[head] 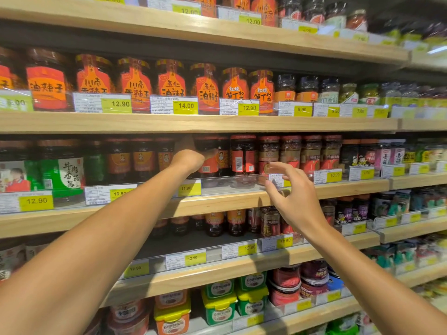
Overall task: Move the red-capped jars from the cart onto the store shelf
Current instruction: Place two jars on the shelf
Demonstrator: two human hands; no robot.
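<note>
My left hand (pixel 191 158) reaches into the middle shelf (pixel 217 201) and is wrapped around a dark red-capped jar (pixel 208 153) with a red label, standing among the shelf's front jars. Another red-capped jar (pixel 243 155) of the same kind stands just to its right. My right hand (pixel 290 197) hovers in front of the shelf edge with fingers spread and nothing in them, near a price tag (pixel 277 180). The cart is out of view.
A clear plastic rail (pixel 232 181) runs along the shelf front. More jars (pixel 312 153) fill the row to the right, and green-labelled jars (pixel 65 170) stand at the left. Stocked wooden shelves lie above (pixel 193 123) and below (pixel 217 267).
</note>
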